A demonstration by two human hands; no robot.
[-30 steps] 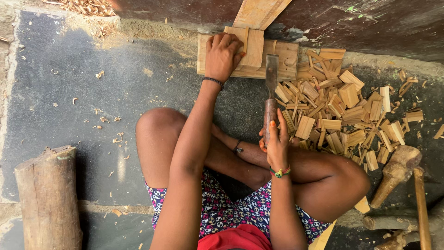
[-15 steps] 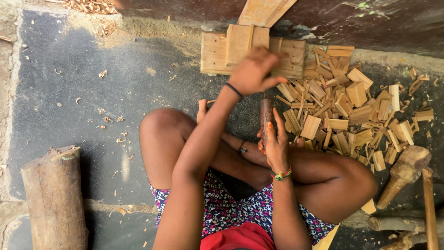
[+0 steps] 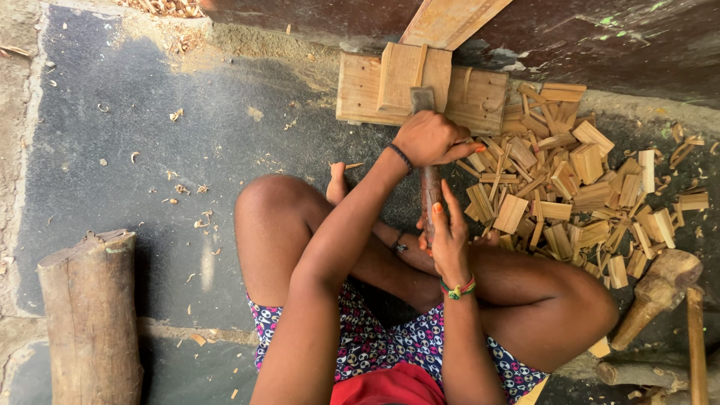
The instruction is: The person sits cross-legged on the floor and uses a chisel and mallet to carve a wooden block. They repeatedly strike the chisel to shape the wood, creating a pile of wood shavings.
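Observation:
I sit cross-legged on the floor. My left hand (image 3: 430,139) is closed around the middle of a chisel (image 3: 429,187), just below its metal blade (image 3: 422,98). That blade lies over a small wooden block (image 3: 401,75) resting on a wider flat wooden block (image 3: 360,97). My right hand (image 3: 448,234) holds the chisel's wooden handle lower down, fingers stretched along it, close to my crossed legs. Both hands are on the same tool, one above the other.
A heap of short split wood pieces (image 3: 577,187) spreads to the right of the blocks. A plank (image 3: 450,19) leans against the wall behind. A wooden mallet (image 3: 660,292) and a stick (image 3: 695,345) lie at the right; a log (image 3: 90,315) stands at the lower left.
My left hand left the wooden block, swung back and closed on the chisel. The chisel shifted left, its blade now over the small block. My right hand stayed on the handle.

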